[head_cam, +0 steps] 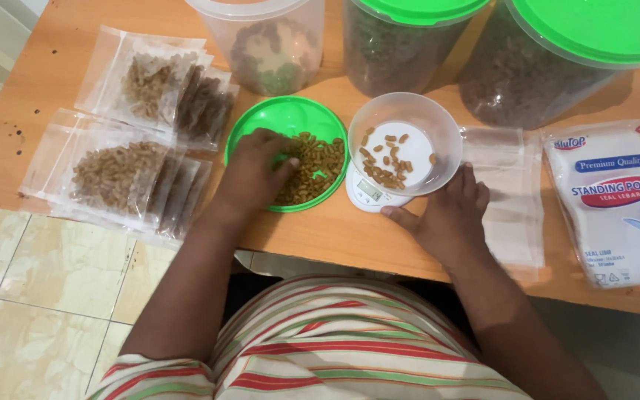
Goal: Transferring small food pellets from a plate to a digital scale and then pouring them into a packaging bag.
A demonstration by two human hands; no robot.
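Left hand [255,167], frame centre: fingers curled into brown pellets [312,170] heaped on a green lid [275,118]. Right hand [446,215], right of centre: flat on the wooden table [53,52], thumb against a small white scale [368,194] bearing a clear bowl [438,126] with a few pellets. Filled clear pouches [124,174], left and upper left. Empty pouches [509,192] and a white pack of pouches [616,200], right. Three clear tubs [398,52] along the top edge, two green-lidded.
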